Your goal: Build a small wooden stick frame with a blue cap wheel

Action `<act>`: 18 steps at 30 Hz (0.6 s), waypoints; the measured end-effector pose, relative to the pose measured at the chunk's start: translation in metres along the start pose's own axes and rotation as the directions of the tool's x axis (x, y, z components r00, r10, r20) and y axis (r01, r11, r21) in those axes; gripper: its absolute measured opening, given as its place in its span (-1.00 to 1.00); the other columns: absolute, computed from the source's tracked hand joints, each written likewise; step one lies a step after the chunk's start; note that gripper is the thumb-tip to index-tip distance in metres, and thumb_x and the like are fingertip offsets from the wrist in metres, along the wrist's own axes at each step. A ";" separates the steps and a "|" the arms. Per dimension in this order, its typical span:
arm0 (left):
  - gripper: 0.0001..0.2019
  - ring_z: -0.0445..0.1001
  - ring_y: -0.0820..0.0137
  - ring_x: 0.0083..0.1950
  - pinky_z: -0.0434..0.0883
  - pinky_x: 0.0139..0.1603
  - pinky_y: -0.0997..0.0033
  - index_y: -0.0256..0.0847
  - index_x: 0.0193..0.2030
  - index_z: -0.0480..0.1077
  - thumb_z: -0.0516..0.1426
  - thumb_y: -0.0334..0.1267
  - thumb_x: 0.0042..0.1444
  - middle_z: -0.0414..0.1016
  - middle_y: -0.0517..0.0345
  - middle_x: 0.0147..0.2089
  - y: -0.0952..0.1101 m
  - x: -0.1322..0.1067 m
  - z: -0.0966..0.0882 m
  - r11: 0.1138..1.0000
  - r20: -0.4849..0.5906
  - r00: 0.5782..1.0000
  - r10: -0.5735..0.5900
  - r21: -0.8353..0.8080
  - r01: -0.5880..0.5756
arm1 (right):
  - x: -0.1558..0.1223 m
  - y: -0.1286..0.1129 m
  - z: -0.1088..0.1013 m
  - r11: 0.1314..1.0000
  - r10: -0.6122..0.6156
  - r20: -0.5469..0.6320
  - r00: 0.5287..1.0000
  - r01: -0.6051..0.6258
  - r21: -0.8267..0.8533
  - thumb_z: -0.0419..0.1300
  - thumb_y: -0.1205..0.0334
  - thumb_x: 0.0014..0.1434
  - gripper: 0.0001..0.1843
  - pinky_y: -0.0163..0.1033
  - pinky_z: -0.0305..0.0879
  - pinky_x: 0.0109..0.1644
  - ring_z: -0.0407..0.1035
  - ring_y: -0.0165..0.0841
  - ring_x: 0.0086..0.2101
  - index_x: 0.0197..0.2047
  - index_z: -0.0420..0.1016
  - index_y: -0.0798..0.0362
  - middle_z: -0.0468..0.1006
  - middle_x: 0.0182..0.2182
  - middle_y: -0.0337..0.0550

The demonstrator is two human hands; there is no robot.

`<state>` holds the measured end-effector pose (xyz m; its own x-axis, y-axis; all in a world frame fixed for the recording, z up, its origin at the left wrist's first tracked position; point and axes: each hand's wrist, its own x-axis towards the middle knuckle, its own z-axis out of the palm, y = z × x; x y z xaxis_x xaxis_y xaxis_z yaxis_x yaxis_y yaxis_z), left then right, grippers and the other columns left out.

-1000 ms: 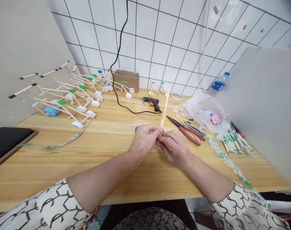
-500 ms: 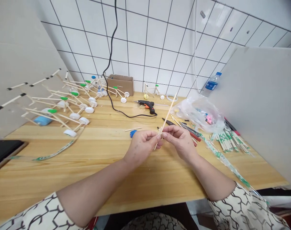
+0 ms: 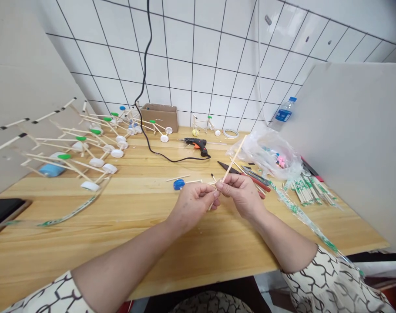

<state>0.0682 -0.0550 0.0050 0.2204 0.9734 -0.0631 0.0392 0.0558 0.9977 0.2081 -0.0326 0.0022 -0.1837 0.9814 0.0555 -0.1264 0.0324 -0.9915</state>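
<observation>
My left hand (image 3: 193, 204) and my right hand (image 3: 241, 194) meet above the middle of the wooden table (image 3: 152, 234), both pinching a thin wooden stick (image 3: 232, 161). The stick slants up and to the right from my fingers. A blue bottle cap (image 3: 179, 184) and short stick pieces (image 3: 178, 178) lie just beyond my left hand. Red-handled pliers (image 3: 246, 174) lie just behind my right hand.
A black and orange glue gun (image 3: 196, 144) with its black cord lies further back. Stick-and-cap models (image 3: 96, 148) crowd the left. A clear plastic bag (image 3: 270, 152), wrapped chopsticks (image 3: 310, 191) and a water bottle (image 3: 283, 114) sit right. A cardboard box (image 3: 160, 116) is at the wall, a phone (image 3: 2, 208) at the left edge.
The stick has tilted from nearly upright to slanting right. My right hand rose from below the left to level with it, and the view has drifted left.
</observation>
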 end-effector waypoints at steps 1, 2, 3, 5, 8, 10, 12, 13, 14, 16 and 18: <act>-0.79 0.30 0.50 -0.56 0.27 -0.48 0.51 -0.28 -0.59 0.43 0.15 -0.20 -0.07 0.39 0.19 -0.62 0.000 0.000 0.000 1.000 0.005 1.000 -0.005 -0.003 0.005 | 0.000 0.000 0.000 1.000 -0.002 -0.006 1.000 0.002 -0.005 0.40 0.20 -0.24 -0.78 -0.37 0.15 -0.49 0.21 -0.54 -0.62 -0.60 0.47 0.13 0.45 -0.67 -0.31; -0.79 0.30 0.50 -0.56 0.27 -0.48 0.51 -0.27 -0.59 0.44 0.15 -0.19 -0.07 0.39 0.19 -0.62 0.001 0.000 0.000 1.000 0.010 1.000 -0.007 -0.006 0.008 | 0.000 0.000 0.000 1.000 -0.004 -0.010 1.000 0.004 -0.012 0.40 0.20 -0.25 -0.78 -0.36 0.15 -0.50 0.21 -0.53 -0.63 -0.61 0.46 0.13 0.44 -0.67 -0.31; -0.79 0.30 0.50 -0.55 0.27 -0.47 0.51 -0.27 -0.59 0.44 0.15 -0.19 -0.07 0.40 0.19 -0.62 0.001 0.000 0.000 1.000 0.016 1.000 -0.009 -0.008 0.009 | 0.000 0.000 0.000 1.000 -0.006 -0.013 1.000 0.006 -0.017 0.40 0.20 -0.25 -0.77 -0.36 0.15 -0.50 0.21 -0.53 -0.63 -0.61 0.46 0.13 0.44 -0.68 -0.31; -0.78 0.30 0.49 -0.55 0.27 -0.46 0.50 -0.28 -0.59 0.44 0.15 -0.18 -0.06 0.40 0.18 -0.61 0.001 0.000 0.000 1.000 0.026 1.000 -0.007 -0.008 0.007 | 0.000 0.001 0.000 1.000 -0.004 -0.011 1.000 0.004 -0.023 0.40 0.18 -0.24 -0.77 -0.36 0.16 -0.49 0.23 -0.52 -0.62 -0.61 0.46 0.13 0.46 -0.66 -0.29; -0.77 0.30 0.50 -0.54 0.25 -0.45 0.51 -0.28 -0.55 0.46 0.15 -0.16 -0.05 0.41 0.18 -0.59 0.001 0.000 -0.001 1.000 0.038 0.999 0.004 -0.005 -0.004 | 0.000 0.001 -0.001 1.000 0.000 0.011 1.000 0.000 -0.019 0.39 0.17 -0.21 -0.76 -0.35 0.19 -0.46 0.29 -0.50 -0.60 -0.60 0.46 0.14 0.49 -0.64 -0.25; -0.77 0.29 0.50 -0.53 0.24 -0.44 0.51 -0.28 -0.53 0.47 0.14 -0.15 -0.04 0.41 0.18 -0.59 0.000 0.000 -0.002 1.000 0.054 0.998 0.018 0.004 -0.019 | 0.000 0.001 -0.001 1.000 -0.003 0.020 1.000 0.004 -0.012 0.39 0.17 -0.21 -0.77 -0.35 0.20 -0.46 0.30 -0.49 -0.59 -0.59 0.46 0.13 0.49 -0.64 -0.26; -0.75 0.27 0.50 -0.53 0.23 -0.44 0.50 -0.28 -0.52 0.47 0.13 -0.14 -0.02 0.41 0.18 -0.58 -0.002 0.001 -0.002 0.999 0.070 0.997 0.036 0.020 -0.037 | 0.000 0.002 -0.002 1.000 -0.014 0.025 1.000 0.014 -0.005 0.39 0.18 -0.22 -0.77 -0.35 0.19 -0.47 0.29 -0.50 -0.60 -0.59 0.46 0.13 0.49 -0.65 -0.27; -0.75 0.26 0.50 -0.53 0.22 -0.44 0.50 -0.28 -0.53 0.46 0.13 -0.14 -0.01 0.41 0.17 -0.58 -0.002 0.001 -0.003 0.998 0.079 0.996 0.042 0.031 -0.045 | 0.000 0.003 -0.002 1.000 -0.018 0.028 0.999 0.018 -0.001 0.39 0.18 -0.22 -0.77 -0.35 0.19 -0.47 0.29 -0.50 -0.60 -0.59 0.46 0.13 0.49 -0.64 -0.27; -0.74 0.25 0.50 -0.53 0.21 -0.45 0.50 -0.28 -0.53 0.46 0.12 -0.14 0.00 0.41 0.17 -0.58 -0.003 0.002 -0.003 0.998 0.086 0.995 0.045 0.043 -0.048 | 0.000 0.003 -0.003 1.000 -0.021 0.034 0.999 0.021 0.000 0.38 0.18 -0.21 -0.77 -0.35 0.20 -0.47 0.30 -0.49 -0.60 -0.59 0.45 0.13 0.49 -0.64 -0.26; -0.73 0.25 0.49 -0.54 0.20 -0.46 0.49 -0.28 -0.55 0.45 0.12 -0.13 0.00 0.40 0.17 -0.59 -0.004 0.002 -0.004 0.997 0.095 0.995 0.039 0.066 -0.045 | 0.000 0.005 -0.003 1.000 -0.026 0.041 0.999 0.026 -0.004 0.38 0.17 -0.20 -0.76 -0.34 0.20 -0.45 0.31 -0.48 -0.59 -0.58 0.45 0.13 0.49 -0.63 -0.26; -0.73 0.25 0.49 -0.54 0.20 -0.47 0.49 -0.29 -0.57 0.44 0.12 -0.12 -0.02 0.41 0.16 -0.59 -0.005 0.003 -0.005 0.996 0.093 0.995 0.027 0.077 -0.034 | 0.000 0.007 -0.003 1.000 -0.025 0.045 0.999 0.025 -0.017 0.37 0.15 -0.19 -0.75 -0.34 0.21 -0.45 0.31 -0.48 -0.58 -0.58 0.43 0.13 0.48 -0.63 -0.26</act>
<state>0.0640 -0.0518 0.0000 0.3108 0.9497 -0.0385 0.1063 0.0055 0.9943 0.2102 -0.0315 -0.0048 -0.2243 0.9708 0.0852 -0.1146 0.0606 -0.9916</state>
